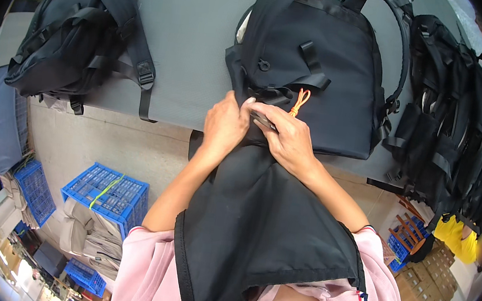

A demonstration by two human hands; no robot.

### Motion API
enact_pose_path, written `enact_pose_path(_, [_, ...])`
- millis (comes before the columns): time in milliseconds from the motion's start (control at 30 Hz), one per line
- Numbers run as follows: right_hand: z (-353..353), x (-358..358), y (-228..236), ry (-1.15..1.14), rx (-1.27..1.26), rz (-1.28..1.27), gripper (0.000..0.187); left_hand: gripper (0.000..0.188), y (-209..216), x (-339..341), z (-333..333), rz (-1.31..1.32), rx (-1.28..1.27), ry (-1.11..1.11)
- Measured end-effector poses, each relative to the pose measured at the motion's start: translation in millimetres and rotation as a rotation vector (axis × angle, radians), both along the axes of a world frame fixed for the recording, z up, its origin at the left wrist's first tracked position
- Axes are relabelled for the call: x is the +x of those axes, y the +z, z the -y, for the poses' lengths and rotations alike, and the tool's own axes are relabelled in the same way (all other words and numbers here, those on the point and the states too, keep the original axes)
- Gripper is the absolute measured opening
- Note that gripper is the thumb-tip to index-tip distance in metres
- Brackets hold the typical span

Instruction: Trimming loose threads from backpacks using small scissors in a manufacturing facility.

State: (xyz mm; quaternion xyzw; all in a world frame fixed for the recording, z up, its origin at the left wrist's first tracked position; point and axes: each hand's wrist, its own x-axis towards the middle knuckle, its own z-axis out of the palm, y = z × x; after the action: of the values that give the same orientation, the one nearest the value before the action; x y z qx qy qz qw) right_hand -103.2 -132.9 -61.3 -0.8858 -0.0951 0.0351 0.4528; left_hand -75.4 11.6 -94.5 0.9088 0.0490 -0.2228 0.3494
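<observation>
A black backpack (344, 61) lies on the grey table in front of me, its shoulder straps toward the far side. At its near left corner, my left hand (226, 124) is closed, pinching the black fabric or webbing there. My right hand (291, 135) is curled around small dark metal thread snips (263, 119), mostly hidden by the fingers. An orange cord loop (300, 102) sticks up beside that hand. The fingertips of both hands nearly meet. Loose black webbing (313, 79) lies across the backpack just beyond them.
Another black backpack (76, 45) lies at the table's left end. Several black bags (450, 119) crowd the right side. A black apron (269, 218) hangs over my front. Blue crates (110, 192) stand on the floor at left. A person in yellow (458, 238) is at far right, near stacked cartons (430, 282).
</observation>
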Motion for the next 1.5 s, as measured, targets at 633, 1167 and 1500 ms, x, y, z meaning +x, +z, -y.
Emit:
enact_pose_path(633, [72.4, 33.2, 52.3, -0.447, 0.206, 0.320, 0.016, 0.035, 67.3, 20.9, 69.8, -0.250, -1.510, 0.364])
enact_pose_path(1167, [94.4, -3.6, 132.2, -0.057, -0.456, 0.303, 0.024, 0.032, 73.8, 22.2, 78.5, -0.123, -1.424, 0.319])
enact_pose_path(1500, [96.6, -3.3, 127.8, -0.005, -0.509, 0.349, 0.022, 0.033, 76.3, 20.6, 80.9, -0.111, -1.411, 0.357])
